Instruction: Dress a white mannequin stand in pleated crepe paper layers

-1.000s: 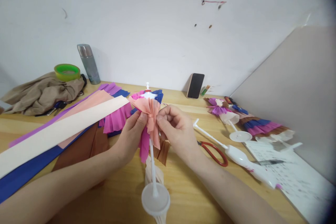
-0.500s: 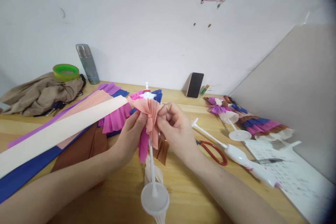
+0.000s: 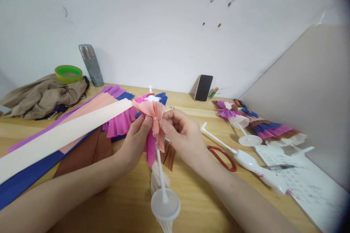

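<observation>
Gathered peach crepe paper (image 3: 154, 113) is pinched between my two hands in front of a white plastic stand (image 3: 162, 174) with a round base. My left hand (image 3: 138, 140) closes its thumb and fingers on the paper's left side. On the right side, my right hand (image 3: 182, 136) grips the pleats between thumb and fingertips. Behind the peach paper shows a white doll-like top (image 3: 152, 98) with a red band, flanked by pink and blue paper. Magenta paper (image 3: 150, 149) hangs below my left fingers, and brown pleated paper (image 3: 168, 156) lies under my right hand.
Long strips, including a cream one (image 3: 68, 131), stretch across the left. To the right lie red-handled scissors (image 3: 235, 165), a white plastic tool (image 3: 258, 169), a paper sheet (image 3: 306, 182) and paper-dressed figures (image 3: 270, 129). A phone (image 3: 203, 88), bottle (image 3: 91, 66) and tape roll (image 3: 68, 74) are at the back.
The stand's base has swung slightly right and toward me, while its top has tipped a little left. My right fingers have moved slightly left, closer in on the gathered peach paper.
</observation>
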The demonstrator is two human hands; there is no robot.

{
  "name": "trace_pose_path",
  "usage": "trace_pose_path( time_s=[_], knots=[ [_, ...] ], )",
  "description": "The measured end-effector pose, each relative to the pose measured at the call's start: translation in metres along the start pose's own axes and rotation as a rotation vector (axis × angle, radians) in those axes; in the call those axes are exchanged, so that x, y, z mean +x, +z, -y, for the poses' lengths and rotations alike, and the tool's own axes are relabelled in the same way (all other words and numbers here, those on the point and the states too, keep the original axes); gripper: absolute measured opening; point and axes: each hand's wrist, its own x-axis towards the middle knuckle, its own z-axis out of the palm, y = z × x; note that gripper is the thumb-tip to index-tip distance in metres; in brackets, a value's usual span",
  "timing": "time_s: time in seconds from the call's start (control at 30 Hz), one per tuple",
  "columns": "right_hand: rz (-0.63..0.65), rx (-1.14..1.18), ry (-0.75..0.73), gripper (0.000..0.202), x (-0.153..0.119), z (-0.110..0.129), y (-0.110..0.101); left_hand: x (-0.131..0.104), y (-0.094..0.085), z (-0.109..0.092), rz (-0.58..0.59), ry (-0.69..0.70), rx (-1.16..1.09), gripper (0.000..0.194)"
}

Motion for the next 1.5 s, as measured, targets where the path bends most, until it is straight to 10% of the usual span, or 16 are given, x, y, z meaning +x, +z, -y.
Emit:
trace_pose_path(
  time_s=[1.5],
  knots=[
    [-0.067, -0.395, -0.087, 0.019, 0.0006, -0.0045, 0.0044, -0.0033, 0.0024, -0.001, -0.033, -0.134, -0.072, 0.04]
  ],
)
